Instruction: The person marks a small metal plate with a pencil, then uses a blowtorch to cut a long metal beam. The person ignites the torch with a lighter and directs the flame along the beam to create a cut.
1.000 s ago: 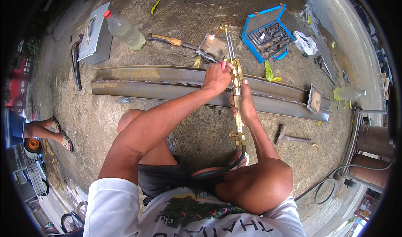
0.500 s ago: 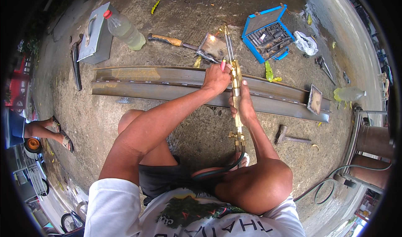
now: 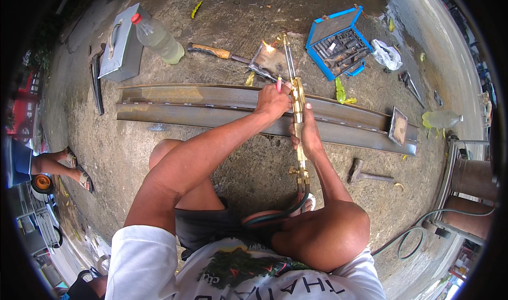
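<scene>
A brass cutting torch (image 3: 298, 122) points away from me, and a small yellow flame (image 3: 270, 47) burns beside its tip. My right hand (image 3: 308, 128) is closed around the torch handle. Closed on a pink lighter (image 3: 279, 83), my left hand (image 3: 273, 100) also has its fingertips against the torch near its valve, partly hidden. Two long steel beams (image 3: 185, 111) lie side by side under my hands. Beyond them, a square steel plate (image 3: 271, 61) rests by the flame, touching a wooden-handled tool (image 3: 214, 51). Dark hoses (image 3: 280, 213) run from the torch's rear past my leg.
A blue socket case (image 3: 338, 46) stands open at far right, near a plastic bag (image 3: 386, 55). A hammer (image 3: 365, 175) and second plate (image 3: 397, 126) lie at right, before gas cylinders (image 3: 468, 215). A bottle (image 3: 159, 39) and metal box (image 3: 123, 48) stand far left; a bystander's legs (image 3: 61, 165) show left.
The flame has grown slightly larger. My left hand has tilted the lighter a little to the left. Part of a person has come into view at the lower left edge.
</scene>
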Demonstrator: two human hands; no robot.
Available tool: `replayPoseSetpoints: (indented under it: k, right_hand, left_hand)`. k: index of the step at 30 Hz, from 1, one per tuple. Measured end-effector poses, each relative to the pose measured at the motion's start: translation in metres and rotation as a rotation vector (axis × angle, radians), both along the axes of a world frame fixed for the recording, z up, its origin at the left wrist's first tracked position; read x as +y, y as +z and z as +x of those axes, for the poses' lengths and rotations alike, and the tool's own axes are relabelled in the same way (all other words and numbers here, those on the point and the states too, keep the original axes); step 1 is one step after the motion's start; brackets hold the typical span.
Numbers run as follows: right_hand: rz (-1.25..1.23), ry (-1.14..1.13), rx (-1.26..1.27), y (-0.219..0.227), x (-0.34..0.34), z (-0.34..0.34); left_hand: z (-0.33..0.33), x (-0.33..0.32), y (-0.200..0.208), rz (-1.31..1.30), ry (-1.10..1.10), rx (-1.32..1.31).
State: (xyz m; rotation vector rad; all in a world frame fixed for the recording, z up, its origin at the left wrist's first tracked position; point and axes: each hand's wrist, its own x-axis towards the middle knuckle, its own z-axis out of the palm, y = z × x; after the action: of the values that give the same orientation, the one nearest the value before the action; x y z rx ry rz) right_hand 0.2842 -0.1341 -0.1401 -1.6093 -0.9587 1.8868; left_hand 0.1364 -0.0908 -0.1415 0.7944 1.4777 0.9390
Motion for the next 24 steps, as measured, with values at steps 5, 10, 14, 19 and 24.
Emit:
replayPoseSetpoints:
  k: [5,10,14,19,24]
  right_hand:
    - [0.002,0.0,0.007,0.0,0.0001,0.0015]
    - [0.002,0.005,0.021,-0.0026,0.0007,0.0025]
    - [0.006,0.009,0.006,-0.0022,0.0012,0.0015]
    - [0.004,0.009,0.002,-0.0003,0.0014,0.001]
    - [0.008,0.012,0.006,0.0004,0.0009,0.0011]
  left_hand:
    - [0.0005,-0.0015,0.0048,-0.007,-0.005,-0.031]
    - [-0.0004,-0.0004,-0.0002,-0.003,-0.006,-0.056]
    - [-0.0009,-0.0002,-0.0012,-0.001,-0.004,-0.066]
    - [-0.0005,-0.0012,0.0028,0.0,0.004,-0.088]
    - [-0.0002,-0.0019,0.004,-0.001,0.01,-0.083]
